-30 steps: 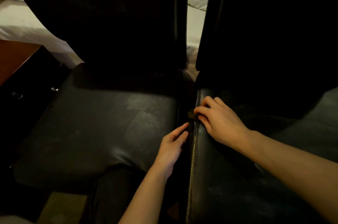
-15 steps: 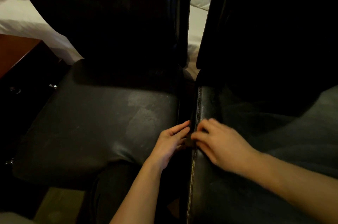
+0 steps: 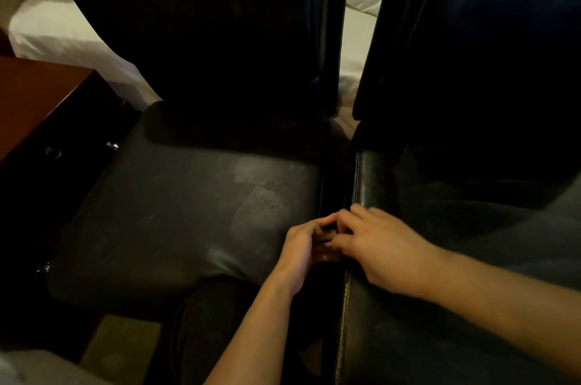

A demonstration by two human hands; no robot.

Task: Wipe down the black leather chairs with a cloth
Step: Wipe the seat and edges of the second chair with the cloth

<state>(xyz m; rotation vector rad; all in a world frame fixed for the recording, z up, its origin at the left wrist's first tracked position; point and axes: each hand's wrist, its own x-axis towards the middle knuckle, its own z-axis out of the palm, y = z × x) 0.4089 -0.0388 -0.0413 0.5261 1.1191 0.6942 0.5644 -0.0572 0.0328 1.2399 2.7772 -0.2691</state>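
Meeting now, left hand (image 3: 300,248), right hand (image 3: 377,248)

Left hand (image 3: 303,244) and right hand (image 3: 379,246) met fingertip to fingertip, fingers curled inward, bare forearms reaching in from below and from the right; anything pinched between them too dark to tell.

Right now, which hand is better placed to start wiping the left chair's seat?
The left hand, probably. It already lies at the inner edge of the left seat; the right hand rests on the right seat. No cloth is clearly visible.
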